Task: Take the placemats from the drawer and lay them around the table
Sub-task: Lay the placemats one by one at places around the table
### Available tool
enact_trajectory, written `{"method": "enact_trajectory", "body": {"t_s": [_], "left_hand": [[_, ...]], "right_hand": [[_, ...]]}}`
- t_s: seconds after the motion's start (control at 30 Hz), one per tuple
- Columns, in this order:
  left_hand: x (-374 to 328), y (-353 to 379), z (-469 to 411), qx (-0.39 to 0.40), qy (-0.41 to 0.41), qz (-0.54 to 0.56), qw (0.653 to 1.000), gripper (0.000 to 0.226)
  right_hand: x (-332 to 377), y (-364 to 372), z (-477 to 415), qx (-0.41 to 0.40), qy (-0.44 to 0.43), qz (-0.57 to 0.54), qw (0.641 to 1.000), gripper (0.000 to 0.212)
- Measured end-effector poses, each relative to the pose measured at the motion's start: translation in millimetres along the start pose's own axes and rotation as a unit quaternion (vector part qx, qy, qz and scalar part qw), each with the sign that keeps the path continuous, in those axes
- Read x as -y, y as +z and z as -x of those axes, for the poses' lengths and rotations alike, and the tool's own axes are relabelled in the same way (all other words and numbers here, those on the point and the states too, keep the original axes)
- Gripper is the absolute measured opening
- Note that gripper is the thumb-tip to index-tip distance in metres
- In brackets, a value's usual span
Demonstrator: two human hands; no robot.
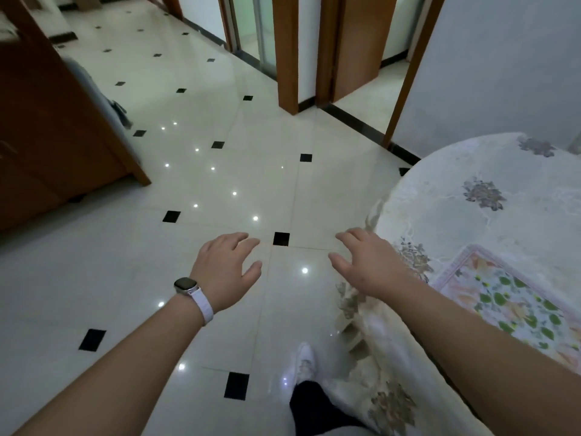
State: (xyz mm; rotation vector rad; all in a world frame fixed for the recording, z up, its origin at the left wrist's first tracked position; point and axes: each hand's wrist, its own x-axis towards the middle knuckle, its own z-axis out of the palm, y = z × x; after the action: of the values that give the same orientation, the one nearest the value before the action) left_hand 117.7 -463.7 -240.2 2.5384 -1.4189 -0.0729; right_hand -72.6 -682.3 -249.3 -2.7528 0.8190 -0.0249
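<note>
One floral placemat (515, 306) already lies on the table (471, 184), and both hands, left (226, 269) and right (367, 262), hang empty with fingers relaxed, so more placemats likely remain to fetch.

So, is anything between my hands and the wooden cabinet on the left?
Nothing visible does. The left hand and right hand hover empty over tiled floor that runs bare to the cabinet. A grey object stands at its far end, off the path.
</note>
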Motion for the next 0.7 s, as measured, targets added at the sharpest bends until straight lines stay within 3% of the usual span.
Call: {"method": "enact_trajectory", "body": {"t_s": [0.3,0.7], "left_hand": [[32.1,-18.3,-139.4,0.018,0.004,-0.023,1.0,0.048],[58.5,-14.0,-264.8,0.016,0.085,0.012,0.996,0.059]], "right_hand": [[-19.6,-10.9,-129.5,0.024,-0.014,-0.011,1.0,0.056],[-43.4,-27.7,-205.3,0.03,0.091,-0.004,0.995,0.057]]}}
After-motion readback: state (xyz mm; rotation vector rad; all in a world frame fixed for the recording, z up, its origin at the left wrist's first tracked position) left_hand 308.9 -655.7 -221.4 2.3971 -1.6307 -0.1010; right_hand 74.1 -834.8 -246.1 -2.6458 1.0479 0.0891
